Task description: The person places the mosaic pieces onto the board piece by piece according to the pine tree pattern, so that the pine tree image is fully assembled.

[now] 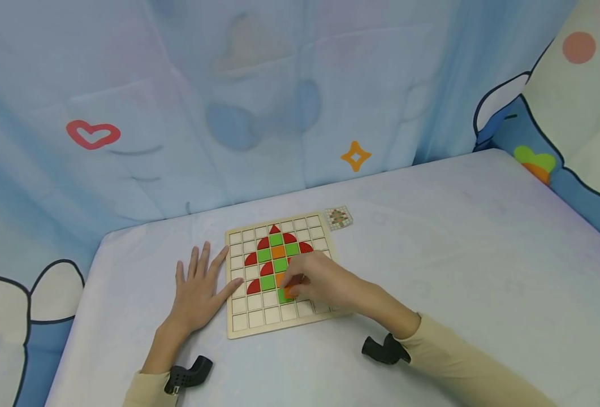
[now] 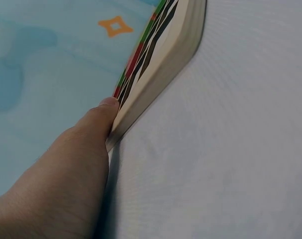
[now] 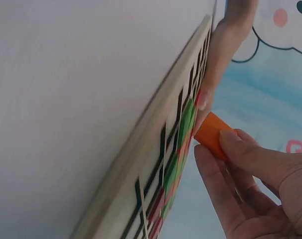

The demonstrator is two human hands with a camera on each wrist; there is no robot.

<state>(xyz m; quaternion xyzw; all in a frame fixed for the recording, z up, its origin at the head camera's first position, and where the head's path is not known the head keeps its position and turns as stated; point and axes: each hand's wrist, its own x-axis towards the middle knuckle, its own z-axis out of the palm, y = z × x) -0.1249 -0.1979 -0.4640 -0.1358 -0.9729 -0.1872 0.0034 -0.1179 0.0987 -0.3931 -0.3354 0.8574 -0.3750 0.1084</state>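
Note:
A wooden grid board lies on the table with red quarter-round, green square and orange square tiles set in its cells. A red triangle tops the pattern. Between thumb and fingers my right hand pinches an orange square tile, held just over the lower middle of the board near a green tile. Part of the pattern is hidden behind that hand. My left hand lies spread at the board's left side, its thumb resting on the board's edge.
A small card printed with a tile pattern lies at the board's back right corner. The white-covered table extends to the right. A blue printed curtain hangs behind it. Each wrist wears a black camera mount.

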